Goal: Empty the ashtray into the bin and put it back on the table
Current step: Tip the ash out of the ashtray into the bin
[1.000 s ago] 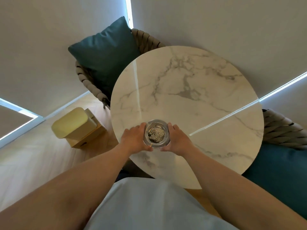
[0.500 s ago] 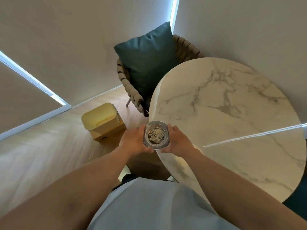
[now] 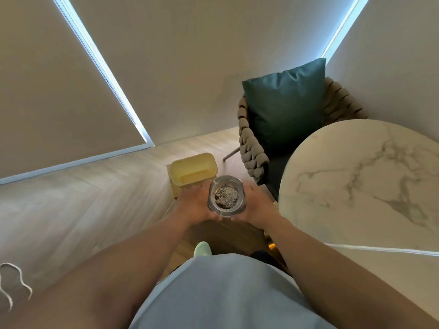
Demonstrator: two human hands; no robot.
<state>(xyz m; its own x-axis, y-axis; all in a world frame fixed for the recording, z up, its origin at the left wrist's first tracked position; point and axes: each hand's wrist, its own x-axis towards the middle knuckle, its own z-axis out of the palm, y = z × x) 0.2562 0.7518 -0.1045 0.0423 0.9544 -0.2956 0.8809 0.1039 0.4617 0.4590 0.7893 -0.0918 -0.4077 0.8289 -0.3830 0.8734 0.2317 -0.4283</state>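
A round glass ashtray [image 3: 226,197] with grey ash in its middle is held level between both hands. My left hand [image 3: 195,204] cups its left side and my right hand [image 3: 257,206] cups its right side. The ashtray hangs over the wooden floor, just in front of a yellow bin [image 3: 193,170] with a closed yellow lid. The round white marble table [image 3: 361,184] stands to the right, apart from the ashtray.
A woven chair [image 3: 253,148] with a teal cushion [image 3: 285,103] stands between the bin and the table. Pale blinds cover the windows behind. A foot in a light green shoe [image 3: 202,248] shows below the hands. A white cord [image 3: 11,281] lies at the lower left.
The ashtray was lifted off the table and carried left with both hands. The view swung left, so the bin now sits just beyond the ashtray and the table lies at the right.
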